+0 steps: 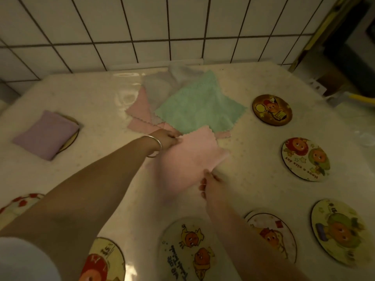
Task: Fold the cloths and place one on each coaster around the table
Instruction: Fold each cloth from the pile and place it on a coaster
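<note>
Left hand (pixel 169 138) and right hand (pixel 211 182) each pinch an edge of the soft pink square cloth (pixel 190 159), at table centre, 6 o'clock of the green square cloth (pixel 199 106); folded lilac cloth (pixel 45 134) on a round coaster (pixel 71 138) at 9 o'clock

pink cloth (pixel 190 157) lifted, purple cloth (pixel 45 133) folded on coaster (pixel 70 141)

White tiled wall (pixel 142 27), perhaps yellow handle (pixel 363 97)
</note>
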